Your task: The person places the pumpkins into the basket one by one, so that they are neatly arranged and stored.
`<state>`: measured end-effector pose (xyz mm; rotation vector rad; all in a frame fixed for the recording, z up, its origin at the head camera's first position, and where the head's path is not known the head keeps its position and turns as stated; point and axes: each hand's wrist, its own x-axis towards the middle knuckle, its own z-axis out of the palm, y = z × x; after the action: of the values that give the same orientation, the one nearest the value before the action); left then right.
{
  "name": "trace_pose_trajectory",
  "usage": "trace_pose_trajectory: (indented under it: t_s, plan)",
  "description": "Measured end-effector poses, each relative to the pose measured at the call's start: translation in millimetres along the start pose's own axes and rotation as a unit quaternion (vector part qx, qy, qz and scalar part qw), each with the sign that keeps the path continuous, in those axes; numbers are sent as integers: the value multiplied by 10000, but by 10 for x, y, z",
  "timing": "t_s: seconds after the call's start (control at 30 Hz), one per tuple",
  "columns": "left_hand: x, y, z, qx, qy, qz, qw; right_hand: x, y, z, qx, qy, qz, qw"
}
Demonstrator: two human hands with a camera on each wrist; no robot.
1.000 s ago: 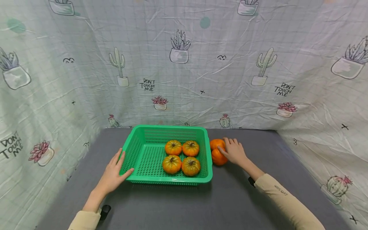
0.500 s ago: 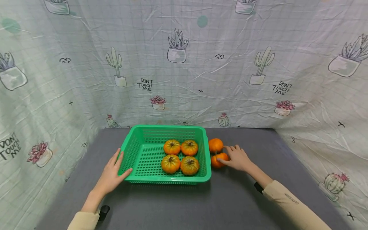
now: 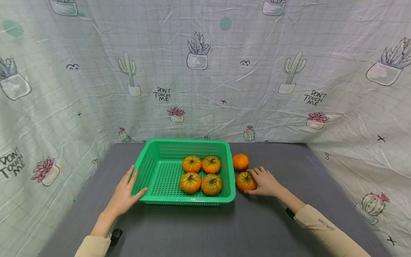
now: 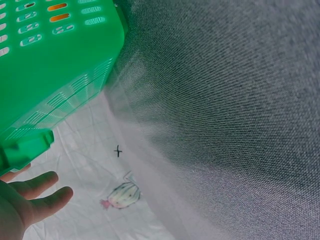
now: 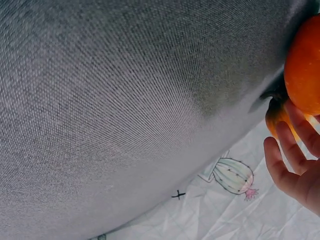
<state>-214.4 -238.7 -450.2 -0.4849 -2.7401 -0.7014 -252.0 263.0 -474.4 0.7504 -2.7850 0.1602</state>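
In the head view a green plastic basket (image 3: 187,201) holds several small orange pumpkins (image 3: 211,184) in its right half. My left hand (image 3: 123,196) rests at the basket's left rim, thumb over the near corner, fingers straight; in the left wrist view these fingers (image 4: 45,195) extend loosely beside the basket. Just right of the basket, my right hand (image 3: 264,182) grips a small pumpkin (image 3: 245,182) from its right side, thumb in front and fingers behind. This pumpkin stands stem up on the table. In the right wrist view, fingers (image 5: 297,117) touch its orange side (image 5: 305,70).
Behind the gripped pumpkin, another orange pumpkin (image 3: 240,161) lies close to the basket's right wall. A dark grey cloth (image 3: 192,232) covers the table. A pale curtain (image 3: 205,89) printed with potted cacti hangs around the back and sides.
My right hand has moved from both loose pumpkins to the nearer one, which has shifted slightly towards me and turned stem up. The left hand has stayed at the basket rim.
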Motion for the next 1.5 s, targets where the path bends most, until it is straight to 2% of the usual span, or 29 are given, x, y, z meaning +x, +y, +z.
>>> trace_pose_trajectory:
  t_s: [0.27, 0.6, 0.87, 1.27, 1.5]
  plan:
    - [9, 2, -4, 59, -47, -34, 10000, 1, 17, 62, 72, -75, 36, 9999]
    - [-6, -7, 12, 97, 102, 78, 9999, -11, 21, 92, 10, -165, 115, 9998]
    - [-10, -3, 15, 62, 76, 56, 9999, -2, 39, 125, 220, -305, 204, 9991]
    - [-6, 15, 1, 21, 54, 38, 10000, -4, 41, 88, 413, -34, -79, 9991]
    - [-1, 3, 6, 15, 57, 18, 10000, 12, 7, -56, 435, 89, -93, 9990]
